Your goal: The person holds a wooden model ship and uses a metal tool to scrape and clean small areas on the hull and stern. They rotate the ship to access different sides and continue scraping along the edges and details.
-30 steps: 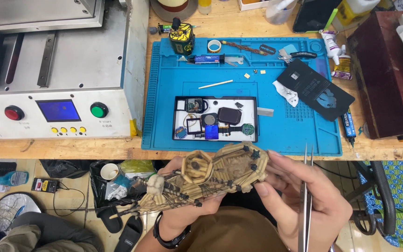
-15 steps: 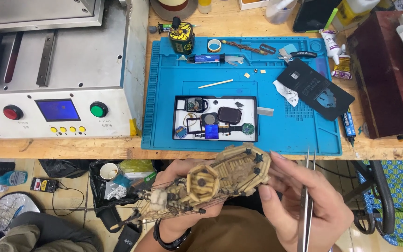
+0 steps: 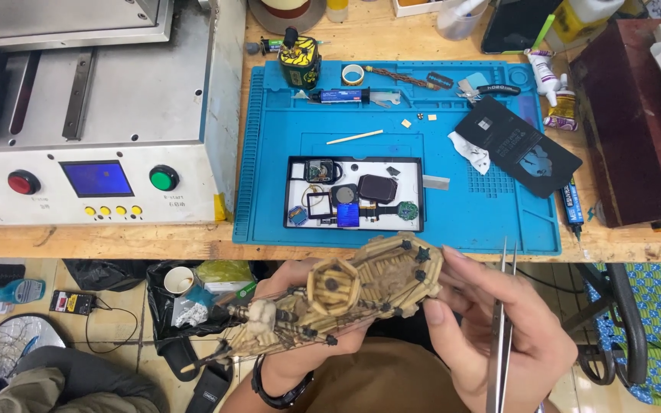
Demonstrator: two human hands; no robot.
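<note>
The wooden ship model (image 3: 346, 302) looks largely built – left hand (image 3: 300, 359) cradles it below the desk (image 3: 116, 241) edge, right hand (image 3: 491, 336) steadies its end and pinches tweezers (image 3: 501, 329), unused yet.

Head view. Lower centre: left hand (image 3: 300, 359) cradles a wooden model ship (image 3: 346, 294) from beneath; right hand (image 3: 499, 336) touches its right end and grips tweezers (image 3: 501, 329). Above, a blue work mat (image 3: 399, 153) bears a parts tray (image 3: 353, 193); a white machine (image 3: 93, 115) fills upper left.
</note>
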